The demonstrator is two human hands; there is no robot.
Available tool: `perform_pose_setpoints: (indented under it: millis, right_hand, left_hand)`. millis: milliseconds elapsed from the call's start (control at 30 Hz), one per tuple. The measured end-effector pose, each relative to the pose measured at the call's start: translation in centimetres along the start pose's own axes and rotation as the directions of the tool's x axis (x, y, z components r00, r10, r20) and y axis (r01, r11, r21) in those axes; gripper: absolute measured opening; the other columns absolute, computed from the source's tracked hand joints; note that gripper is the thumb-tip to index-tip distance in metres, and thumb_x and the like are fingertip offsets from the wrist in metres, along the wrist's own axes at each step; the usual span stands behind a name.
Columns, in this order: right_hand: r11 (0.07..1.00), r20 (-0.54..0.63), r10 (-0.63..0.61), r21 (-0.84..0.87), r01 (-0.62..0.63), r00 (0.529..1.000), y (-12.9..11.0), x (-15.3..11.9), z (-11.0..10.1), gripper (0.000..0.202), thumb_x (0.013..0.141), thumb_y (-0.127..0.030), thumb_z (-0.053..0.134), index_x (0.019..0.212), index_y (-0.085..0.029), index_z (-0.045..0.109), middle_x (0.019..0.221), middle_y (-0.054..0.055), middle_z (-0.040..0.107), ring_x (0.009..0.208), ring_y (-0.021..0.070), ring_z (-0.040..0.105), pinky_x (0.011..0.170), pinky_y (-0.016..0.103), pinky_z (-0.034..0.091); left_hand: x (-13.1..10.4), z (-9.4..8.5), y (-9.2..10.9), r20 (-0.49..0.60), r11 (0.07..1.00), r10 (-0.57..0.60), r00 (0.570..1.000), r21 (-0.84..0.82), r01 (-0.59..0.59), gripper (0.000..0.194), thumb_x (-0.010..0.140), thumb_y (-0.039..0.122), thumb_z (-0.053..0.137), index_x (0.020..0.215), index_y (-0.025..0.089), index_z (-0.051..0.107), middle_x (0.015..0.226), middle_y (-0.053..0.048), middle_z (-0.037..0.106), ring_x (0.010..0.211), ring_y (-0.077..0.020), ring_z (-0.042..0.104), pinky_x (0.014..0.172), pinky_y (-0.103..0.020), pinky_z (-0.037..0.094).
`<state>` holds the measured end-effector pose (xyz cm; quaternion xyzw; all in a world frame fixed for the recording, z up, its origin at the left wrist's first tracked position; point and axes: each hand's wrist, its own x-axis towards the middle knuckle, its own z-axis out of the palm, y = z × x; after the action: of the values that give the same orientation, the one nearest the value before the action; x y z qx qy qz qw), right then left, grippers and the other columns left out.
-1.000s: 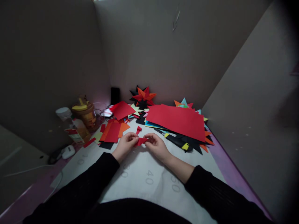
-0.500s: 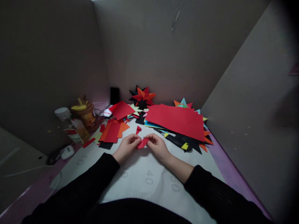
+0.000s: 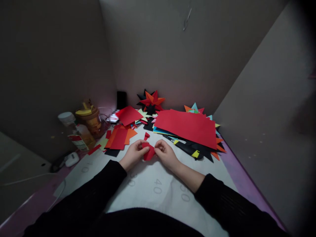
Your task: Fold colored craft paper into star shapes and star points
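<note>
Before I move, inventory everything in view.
Held folded paper: 1, red, centre
Loose folded paper: 1, red, beyond it
Large paper sheets: several, red topmost, right
Square paper sheet: 1, red, back left
Rectangular paper slips: several, mostly red, left
Pointed paper stars: several, multicoloured, back
Long tool: 1, black-yellow, right
Capped bottle: 1, clear, left
Lidded cup: 1, brown, beside bottle
Rounded case: 1, white, left
Upright slab: 1, black, back
Thin cable: 1, white, left
Numbered mat: 1, white, beneath paper
Tabletop: 1, pink, under mat
Walls: 3, grey, around
Sleeves: 2, black, front
Left hand, right hand: 2, bare, on held paper
</note>
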<state>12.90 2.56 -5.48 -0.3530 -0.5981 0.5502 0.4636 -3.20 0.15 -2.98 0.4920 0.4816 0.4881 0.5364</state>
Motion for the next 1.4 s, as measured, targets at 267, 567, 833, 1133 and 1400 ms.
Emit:
perform_pose_setpoints:
  millis: [267, 567, 833, 1133, 1400]
  right_hand:
    - [0.846, 0.273, -0.289, -0.376, 0.378, 0.918, -0.6, -0.5, -0.6, 0.033, 0.074, -0.007, 0.048, 0.100, -0.022, 0.062, 0.089, 0.003, 0.058, 0.083, 0.0160, 0.056, 0.074, 0.030, 0.046]
    - [0.306, 0.502, -0.472, -0.678, 0.669, 0.725, -1.7, -0.5, -2.1, 0.020, 0.088, -0.017, 0.048, 0.091, -0.025, 0.066, 0.092, 0.007, 0.063, 0.094, 0.0226, 0.051, 0.084, 0.040, 0.038]
    - [0.312, 0.553, -0.486, -0.613, 0.726, 0.676, -1.6, -0.1, -2.4, 0.021, 0.091, -0.022, 0.046, 0.096, -0.027, 0.066, 0.091, 0.006, 0.066, 0.092, 0.0217, 0.053, 0.079, 0.039, 0.037]
    - [0.281, 0.656, -0.344, -0.610, 0.740, 0.672, -0.1, 0.6, -2.6, 0.019, 0.089, -0.018, 0.050, 0.088, -0.025, 0.068, 0.078, 0.005, 0.063, 0.078, 0.0192, 0.051, 0.071, 0.033, 0.038]
    - [0.584, 0.560, -0.321, -0.517, 0.626, 0.763, 0.6, 1.0, -3.1, 0.011, 0.082, -0.018, 0.060, 0.083, -0.022, 0.069, 0.079, 0.006, 0.063, 0.079, 0.0187, 0.056, 0.075, 0.032, 0.044]
  left_hand:
    - [0.5, -1.0, -0.9, 0.115, 0.998, -0.046, 0.992, 0.052, 0.040, 0.044, 0.072, 0.036, 0.069, 0.107, 0.014, 0.056, 0.068, 0.001, 0.058, 0.058, -0.0088, 0.052, 0.052, -0.018, 0.035]
    - [0.1, -1.0, 0.0, 0.164, 0.941, -0.188, 0.968, -0.253, 0.226, 0.056, 0.070, 0.029, 0.073, 0.118, 0.021, 0.044, 0.108, -0.009, 0.057, 0.070, -0.0116, 0.060, 0.061, -0.026, 0.049]
    - [0.4, -1.3, -0.5, 0.163, 0.993, -0.066, 0.984, -0.087, 0.081, 0.071, 0.067, 0.016, 0.071, 0.129, 0.024, 0.037, 0.113, -0.010, 0.056, 0.067, -0.0073, 0.056, 0.064, -0.022, 0.046]
    - [0.7, -1.9, -0.7, 0.268, 0.766, 0.310, 0.912, 0.497, -0.407, 0.021, 0.075, 0.016, 0.060, 0.094, 0.020, 0.068, 0.103, -0.009, 0.064, 0.097, -0.0203, 0.057, 0.089, -0.035, 0.043]
    - [-0.3, -2.2, 0.0, 0.427, 0.626, 0.206, 0.881, 0.634, -0.454, 0.013, 0.078, 0.024, 0.060, 0.079, 0.023, 0.072, 0.087, -0.008, 0.068, 0.087, -0.0222, 0.057, 0.084, -0.034, 0.040]
